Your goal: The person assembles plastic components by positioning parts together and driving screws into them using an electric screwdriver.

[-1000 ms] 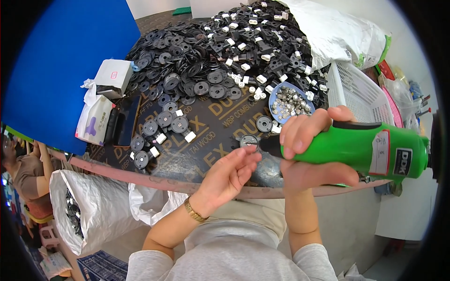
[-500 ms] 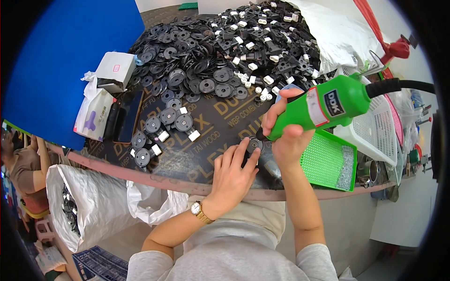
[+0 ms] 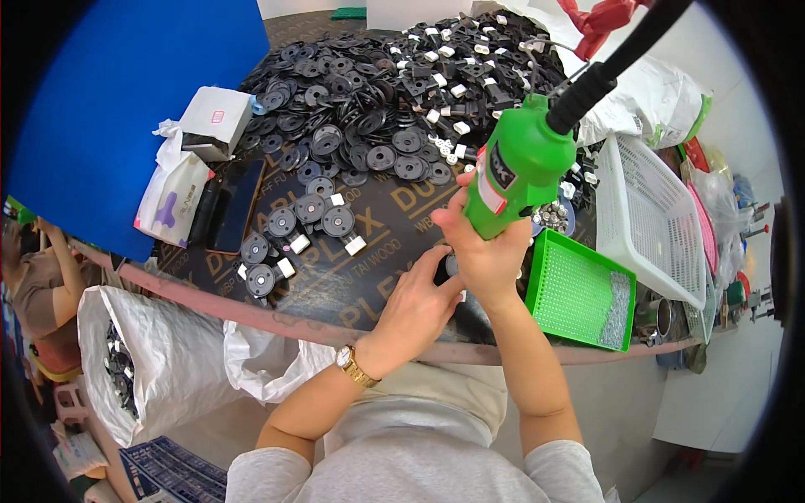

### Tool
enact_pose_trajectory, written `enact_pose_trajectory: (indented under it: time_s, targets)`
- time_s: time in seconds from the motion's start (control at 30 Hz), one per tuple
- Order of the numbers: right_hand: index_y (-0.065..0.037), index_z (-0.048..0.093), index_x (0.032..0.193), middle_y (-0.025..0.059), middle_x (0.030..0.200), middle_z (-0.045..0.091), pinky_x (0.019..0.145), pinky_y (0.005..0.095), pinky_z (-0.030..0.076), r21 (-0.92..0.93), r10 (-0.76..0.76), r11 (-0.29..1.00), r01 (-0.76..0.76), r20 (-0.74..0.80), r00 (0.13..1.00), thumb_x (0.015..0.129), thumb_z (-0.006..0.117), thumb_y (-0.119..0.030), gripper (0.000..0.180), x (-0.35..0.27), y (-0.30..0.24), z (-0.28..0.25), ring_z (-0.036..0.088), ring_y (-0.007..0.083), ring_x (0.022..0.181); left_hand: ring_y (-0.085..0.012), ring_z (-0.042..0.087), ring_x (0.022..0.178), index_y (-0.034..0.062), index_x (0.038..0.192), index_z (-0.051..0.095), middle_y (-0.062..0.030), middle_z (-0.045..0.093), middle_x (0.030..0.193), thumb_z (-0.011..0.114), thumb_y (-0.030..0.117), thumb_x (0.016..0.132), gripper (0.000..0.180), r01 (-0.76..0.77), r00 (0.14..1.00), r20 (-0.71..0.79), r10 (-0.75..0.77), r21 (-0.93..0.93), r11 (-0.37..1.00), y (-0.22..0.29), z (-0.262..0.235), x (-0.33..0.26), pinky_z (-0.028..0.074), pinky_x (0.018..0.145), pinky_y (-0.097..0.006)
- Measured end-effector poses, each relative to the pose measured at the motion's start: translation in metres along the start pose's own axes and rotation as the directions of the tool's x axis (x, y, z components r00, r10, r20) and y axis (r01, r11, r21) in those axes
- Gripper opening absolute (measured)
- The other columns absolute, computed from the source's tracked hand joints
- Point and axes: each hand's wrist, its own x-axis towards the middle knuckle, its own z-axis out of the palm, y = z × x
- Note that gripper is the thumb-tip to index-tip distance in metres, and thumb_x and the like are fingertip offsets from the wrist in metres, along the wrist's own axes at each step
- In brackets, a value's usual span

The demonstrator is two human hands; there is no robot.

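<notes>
- Lower centre of the frame: the left hand (image 3: 417, 303) lies low on the tabletop, fingers bent against a black disc (image 3: 453, 266); whether they grip it cannot be told.
- That disc sits at the centre, partly hidden between both hands.
- Just right of it, the right hand (image 3: 486, 256) grasps a green power driver (image 3: 537, 163), tilted, its tip hidden.
- Right of centre: a green mesh tray (image 3: 574, 298).
- Left of centre: assembled discs (image 3: 310, 208) with white ends.
- Right: a white basket (image 3: 650, 214).
- Upper centre: heaped black discs (image 3: 335, 109).
</notes>
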Motion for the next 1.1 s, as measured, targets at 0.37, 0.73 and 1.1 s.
enact_pose_trajectory:
  time_s: [0.37, 0.73, 1.1]
  targets:
    - [0.000, 0.049, 0.109, 0.0002, 0.072, 0.054, 0.048, 0.0197, 0.040, -0.075, -0.099, 0.993, 0.089, -0.135, 0.986, 0.080, 0.067, -0.005, 0.035, 0.003, 0.001, -0.001, 0.049, 0.0063, 0.056, -0.0376, 0.043, 0.110, 0.0070, 0.109, 0.055, -0.0225, 0.042, 0.119, 0.068, 0.006, 0.067, 0.044, -0.073, 0.996, -0.035, 0.078, 0.121, 0.990, 0.006, 0.012, 0.005, 0.043, 0.082, -0.042]
    - [-0.003, 0.038, 0.118, -0.0003, 0.065, 0.038, 0.047, 0.0226, 0.029, 0.137, -0.158, 0.975, 0.177, -0.140, 0.977, 0.077, 0.060, -0.057, 0.071, -0.017, -0.053, -0.107, 0.036, 0.0082, 0.052, -0.0263, 0.057, 0.090, 0.0034, 0.099, 0.060, -0.0111, 0.060, 0.095, 0.070, 0.021, 0.071, 0.034, 0.349, 0.925, 0.226, -0.306, -0.182, 0.919, 0.014, -0.124, -0.092, 0.045, 0.076, -0.033]
    - [0.000, 0.039, 0.121, 0.0019, 0.064, 0.041, 0.046, 0.0212, 0.031, -0.075, -0.251, 0.968, 0.241, -0.204, 0.946, 0.082, 0.053, -0.058, 0.071, -0.034, -0.058, -0.146, 0.038, 0.0085, 0.048, -0.0281, 0.062, 0.075, -0.0003, 0.088, 0.063, -0.0139, 0.062, 0.080, 0.069, 0.017, 0.075, 0.022, 0.692, 0.716, 0.056, -0.696, 0.074, 0.718, -0.023, -0.142, -0.142, 0.049, 0.068, -0.031]
